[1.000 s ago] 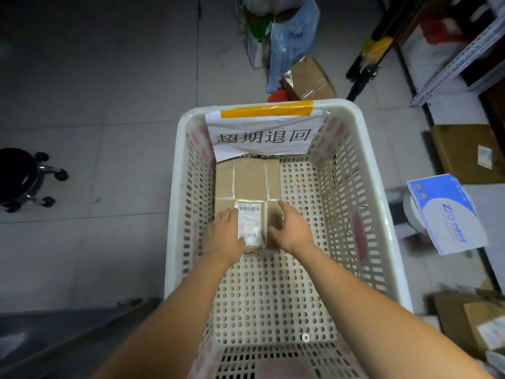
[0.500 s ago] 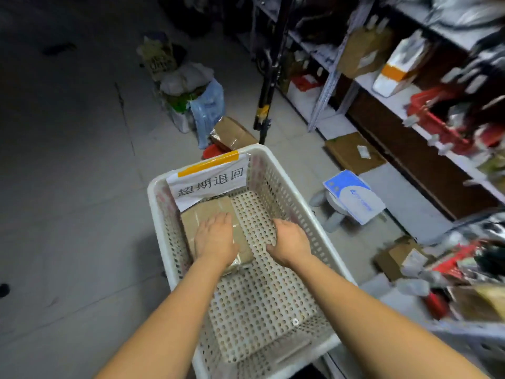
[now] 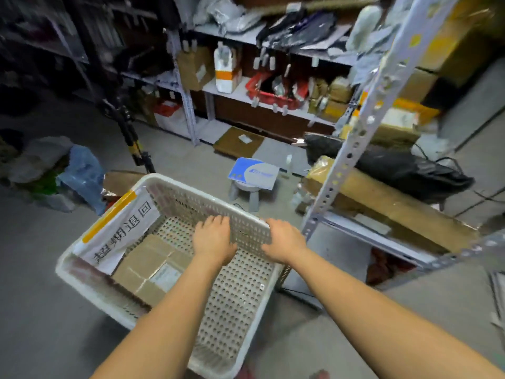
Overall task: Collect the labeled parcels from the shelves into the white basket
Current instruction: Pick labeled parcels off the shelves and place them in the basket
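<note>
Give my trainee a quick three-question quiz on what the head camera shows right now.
1. True or false: the brown parcel lies inside the white basket, and neither hand touches it.
2. Where is the right hand? A) on the parcel B) at the basket's rim C) on a shelf
3. Fill in: the blue-and-white envelope lies on a small grey ____.
Key: 1 true; 2 B; 3 stool.
</note>
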